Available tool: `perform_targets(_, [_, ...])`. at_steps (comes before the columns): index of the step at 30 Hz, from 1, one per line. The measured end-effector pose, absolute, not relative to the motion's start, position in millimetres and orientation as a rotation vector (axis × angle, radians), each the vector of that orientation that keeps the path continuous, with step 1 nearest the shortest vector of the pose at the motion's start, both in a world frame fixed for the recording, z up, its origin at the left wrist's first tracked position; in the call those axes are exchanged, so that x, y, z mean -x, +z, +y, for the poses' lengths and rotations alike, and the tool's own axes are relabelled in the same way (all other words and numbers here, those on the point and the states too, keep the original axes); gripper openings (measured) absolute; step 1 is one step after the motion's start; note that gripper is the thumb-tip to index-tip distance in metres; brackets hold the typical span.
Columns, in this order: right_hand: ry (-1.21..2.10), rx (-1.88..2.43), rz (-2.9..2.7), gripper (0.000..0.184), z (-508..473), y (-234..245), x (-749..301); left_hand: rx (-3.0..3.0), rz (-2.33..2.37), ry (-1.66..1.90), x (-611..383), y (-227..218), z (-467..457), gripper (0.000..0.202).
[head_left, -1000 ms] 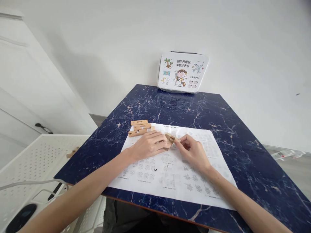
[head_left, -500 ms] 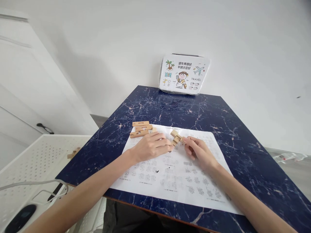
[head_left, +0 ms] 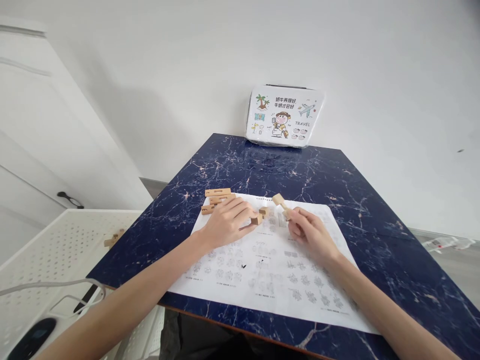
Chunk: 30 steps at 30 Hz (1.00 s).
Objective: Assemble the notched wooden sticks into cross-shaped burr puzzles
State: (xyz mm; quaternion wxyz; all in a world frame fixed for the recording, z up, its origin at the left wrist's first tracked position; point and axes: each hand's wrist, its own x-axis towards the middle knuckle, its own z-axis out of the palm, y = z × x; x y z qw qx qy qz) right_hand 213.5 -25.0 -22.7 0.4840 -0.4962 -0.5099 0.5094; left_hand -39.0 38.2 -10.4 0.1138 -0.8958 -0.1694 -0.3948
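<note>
The left hand (head_left: 228,222) arched palm down, its thumb and fingertips pinching a wooden piece (head_left: 258,220). The right hand (head_left: 309,230), turned partly sideways with fingers curled, pinched a notched stick (head_left: 279,200) tilted toward the far edge of the tabletop (head_left: 277,175). Both pieces were over the printed sheet (head_left: 255,295), apart. The forearms slanted inward across the near edge; wooden bars (head_left: 218,192) lay toward the left edge.

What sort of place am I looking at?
Probably a room in a home: a marble-patterned blue table near a pale wall, a cartoon-printed case at its far end, and a perforated white surface alongside.
</note>
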Motion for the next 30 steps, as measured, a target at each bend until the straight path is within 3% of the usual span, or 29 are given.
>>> perform_targets(4, [0.734, 1.5, -1.526, 0.042, -29, -33, -206, 2.652, -0.738, -1.094, 38, -14, 41, 0.011])
perform_targets(10, [0.42, 1.594, -1.676, 0.035, -33, -36, -198, 2.744, -0.907, -0.895, 39, -17, 44, 0.009])
perform_targets(18, [0.28, 1.652, -1.823, 0.035, -32, -42, -198, 2.876, -0.937, -0.832, 38, -18, 42, 0.032])
perform_targets(24, [0.285, 1.383, -2.024, 0.025, -29, -43, -200, 2.935, -1.001, -0.901, 37, -16, 39, 0.046])
perform_targets(30, [0.23, 1.241, -2.168, 0.048, -26, -49, -197, 3.06, -0.939, -0.855, 37, -15, 37, 0.056])
